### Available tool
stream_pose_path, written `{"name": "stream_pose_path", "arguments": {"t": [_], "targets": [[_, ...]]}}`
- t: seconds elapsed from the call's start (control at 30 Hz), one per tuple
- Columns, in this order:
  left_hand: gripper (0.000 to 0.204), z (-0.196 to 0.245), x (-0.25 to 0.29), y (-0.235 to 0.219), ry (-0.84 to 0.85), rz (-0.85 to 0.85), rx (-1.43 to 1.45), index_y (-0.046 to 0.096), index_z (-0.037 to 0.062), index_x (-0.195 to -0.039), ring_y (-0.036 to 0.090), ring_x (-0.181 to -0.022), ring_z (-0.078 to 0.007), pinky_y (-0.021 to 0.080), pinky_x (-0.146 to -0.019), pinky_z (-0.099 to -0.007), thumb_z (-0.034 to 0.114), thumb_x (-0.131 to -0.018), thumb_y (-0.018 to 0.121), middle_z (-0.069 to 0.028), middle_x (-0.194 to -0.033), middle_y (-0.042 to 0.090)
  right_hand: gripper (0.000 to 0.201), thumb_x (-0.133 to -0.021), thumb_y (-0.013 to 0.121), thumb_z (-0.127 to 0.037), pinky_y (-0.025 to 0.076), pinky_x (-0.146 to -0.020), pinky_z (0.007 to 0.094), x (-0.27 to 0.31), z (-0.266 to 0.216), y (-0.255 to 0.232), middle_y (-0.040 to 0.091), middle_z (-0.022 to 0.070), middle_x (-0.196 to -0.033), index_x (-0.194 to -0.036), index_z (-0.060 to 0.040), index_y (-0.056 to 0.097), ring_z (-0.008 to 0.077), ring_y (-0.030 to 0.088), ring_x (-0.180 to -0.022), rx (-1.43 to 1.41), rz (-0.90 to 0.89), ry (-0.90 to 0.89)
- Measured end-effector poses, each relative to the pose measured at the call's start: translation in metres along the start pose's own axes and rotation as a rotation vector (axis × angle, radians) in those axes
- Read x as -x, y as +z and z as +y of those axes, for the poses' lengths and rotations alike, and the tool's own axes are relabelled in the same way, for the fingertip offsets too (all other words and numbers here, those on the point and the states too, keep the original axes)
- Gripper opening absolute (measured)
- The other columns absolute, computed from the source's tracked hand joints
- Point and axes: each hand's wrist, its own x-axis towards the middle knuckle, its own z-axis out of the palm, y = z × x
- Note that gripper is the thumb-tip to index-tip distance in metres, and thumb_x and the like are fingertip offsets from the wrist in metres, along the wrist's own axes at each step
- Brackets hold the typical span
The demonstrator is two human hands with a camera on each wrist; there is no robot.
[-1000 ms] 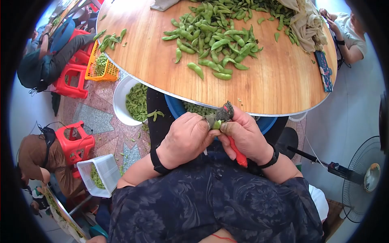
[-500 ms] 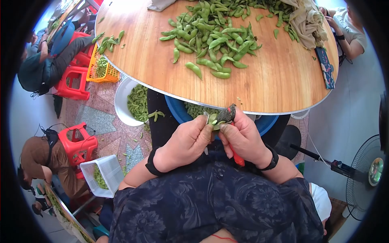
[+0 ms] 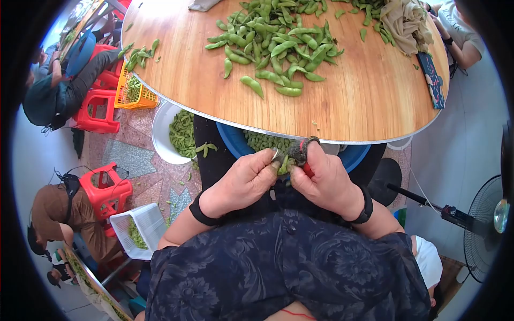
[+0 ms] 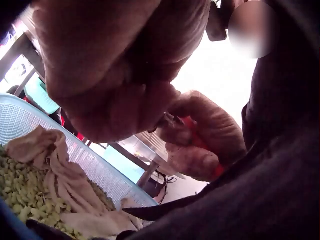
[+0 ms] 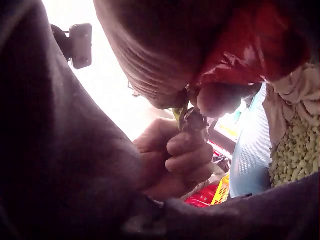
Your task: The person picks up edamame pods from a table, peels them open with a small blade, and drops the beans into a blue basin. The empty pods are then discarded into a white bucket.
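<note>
In the head view, both hands meet just below the table's near edge around a small green edamame pod [image 3: 285, 165]. My left hand [image 3: 241, 182] pinches one side of it, with something dark wrapped at its fingertips. The right hand [image 3: 331, 179] grips the other side between thumb and fingers. A dark cover with a red band [image 3: 304, 150] sits on a finger of that hand. A glossy red piece [image 5: 250, 47] lies within the right palm. Beneath the hands, a blue basin [image 3: 230, 142] holds many shelled beans [image 4: 25, 190] and a beige cloth [image 4: 65, 170].
A round wooden table [image 3: 182, 80] carries a heap of edamame pods [image 3: 267, 43], a crumpled cloth [image 3: 401, 24] and a dark patterned phone-like slab [image 3: 431, 80]. A white bucket of pods [image 3: 160, 136] stands left, near a white basket [image 3: 152, 224]. A fan [image 3: 482, 230] stands right.
The pod between the hands has been turned and pulled at. The red piece that hung below the right hand is now mostly hidden by it. The table sits slightly higher in view.
</note>
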Motion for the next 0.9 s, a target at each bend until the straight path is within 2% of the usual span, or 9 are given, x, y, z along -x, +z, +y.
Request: {"name": "stream_pose_path", "arguments": {"t": [0.03,0.27,0.37,0.43,0.53,0.63,0.77,0.83,0.9], "targets": [[0.011,0.001,0.0,0.0,-0.039,-0.017,0.067,0.05,0.0003,-0.091,0.051,-0.065,-0.0094,0.045,-0.057,-0.0277,0.008,-0.095,0.044,-0.0031,-0.069,0.05,0.023,-0.084,0.06,-0.013,0.046,-0.052,0.0409,-0.002,0.0,-0.001,0.055,0.0191,-0.064,-0.087,0.0001,0.041,0.0387,0.06,-0.062,-0.017,-0.022,0.003],[0.014,0.009,0.0,0.005,0.089,-0.045,-0.091,0.052,-0.0005,-0.096,0.051,-0.063,-0.0079,0.045,-0.054,-0.0262,0.013,-0.097,0.05,-0.003,-0.072,0.051,0.022,-0.085,0.06,-0.013,0.045,-0.051,0.0393,-0.001,0.001,-0.004,0.053,0.0181,-0.064,-0.085,0.0,0.042,0.0383,0.058,-0.059,-0.213,-0.087,0.25],[0.017,0.009,-0.004,0.006,0.168,0.008,-0.12,0.051,-0.0005,-0.094,0.053,-0.061,-0.0093,0.045,-0.053,-0.0272,0.016,-0.097,0.051,-0.0045,-0.073,0.051,0.02,-0.088,0.058,-0.013,0.044,-0.05,0.0367,0.0,-0.002,-0.008,0.053,0.0137,-0.063,-0.087,0.0,0.043,0.0287,0.06,-0.056,-0.294,-0.079,0.263],[0.017,0.01,-0.004,0.007,0.174,0.035,-0.273,0.051,-0.0008,-0.09,0.056,-0.06,-0.0195,0.045,-0.053,-0.0323,0.015,-0.094,0.056,-0.0094,-0.073,0.051,0.016,-0.092,0.054,-0.013,0.042,-0.046,0.0293,0.0,-0.002,-0.009,0.053,0.0056,-0.061,-0.09,-0.0008,0.045,0.0133,0.057,-0.052,-0.417,-0.085,0.282],[0.019,0.01,-0.007,0.006,0.435,0.138,-0.622,0.05,-0.0008,-0.087,0.055,-0.062,-0.0308,0.044,-0.055,-0.038,0.014,-0.09,0.061,-0.0141,-0.072,0.051,0.013,-0.095,0.052,-0.014,0.039,-0.042,0.0218,0.001,-0.009,-0.016,0.052,-0.0006,-0.06,-0.096,-0.0019,0.047,0.0036,0.051,-0.048,-0.656,-0.121,0.429],[0.021,0.017,-0.003,0.008,0.442,0.165,-0.643,0.051,-0.0007,-0.086,0.052,-0.065,-0.0379,0.043,-0.057,-0.0418,0.015,-0.085,0.065,-0.0174,-0.071,0.049,0.013,-0.096,0.051,-0.015,0.037,-0.04,0.0192,0.002,-0.011,-0.012,0.052,-0.0021,-0.059,-0.1,-0.0024,0.049,0.0026,0.048,-0.043,-0.649,-0.123,0.341],[0.021,0.011,-0.003,0.006,0.459,0.107,-0.553,0.051,-0.0003,-0.084,0.054,-0.058,-0.029,0.043,-0.054,-0.0375,0.018,-0.092,0.059,-0.0127,-0.067,0.05,0.014,-0.096,0.05,-0.015,0.036,-0.04,0.0196,0.003,-0.009,-0.013,0.053,-0.002,-0.06,-0.101,-0.0026,0.049,0.0035,0.049,-0.044,-0.695,-0.16,0.308],[0.027,0.02,0.001,0.004,0.037,-0.03,-0.023,0.051,0.0005,-0.081,0.052,-0.053,-0.0162,0.044,-0.051,-0.0307,0.021,-0.099,0.049,-0.0054,-0.065,0.051,0.012,-0.096,0.05,-0.014,0.036,-0.039,0.02,0.004,-0.009,-0.014,0.053,-0.0024,-0.06,-0.101,-0.003,0.049,0.0039,0.049,-0.044,-0.72,-0.187,0.339],[0.03,0.017,-0.003,0.003,-0.055,-0.045,0.098,0.051,0.0007,-0.081,0.05,-0.053,-0.0116,0.044,-0.05,-0.0273,0.023,-0.1,0.046,-0.0028,-0.065,0.05,0.011,-0.096,0.049,-0.013,0.036,-0.04,0.0202,0.004,-0.009,-0.012,0.053,-0.0025,-0.059,-0.101,-0.0032,0.05,0.0038,0.049,-0.044,-0.768,-0.182,0.376]]}}
